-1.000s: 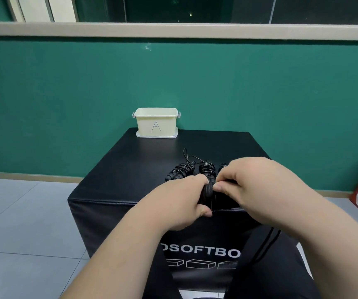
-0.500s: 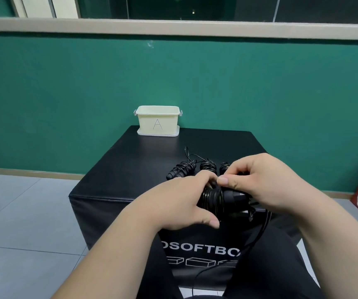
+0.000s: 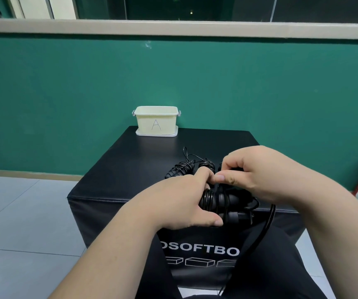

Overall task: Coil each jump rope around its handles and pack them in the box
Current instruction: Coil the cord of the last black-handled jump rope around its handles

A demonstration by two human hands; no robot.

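The left hand (image 3: 180, 203) clamps the paired black cylindrical jump-rope handles (image 3: 223, 201), long axis crosswise, pointing toward the right hand (image 3: 257, 173). The right hand pinches the thin black cord (image 3: 264, 229) just above them; the uncoiled remainder hangs below it. The cream plastic box (image 3: 156, 121) stands well beyond both hands.

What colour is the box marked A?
Pale cream box, seen best in the head view.

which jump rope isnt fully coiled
The jump rope held by left hand and right hand: its loose cord hangs down; the wound ropes behind it have none.
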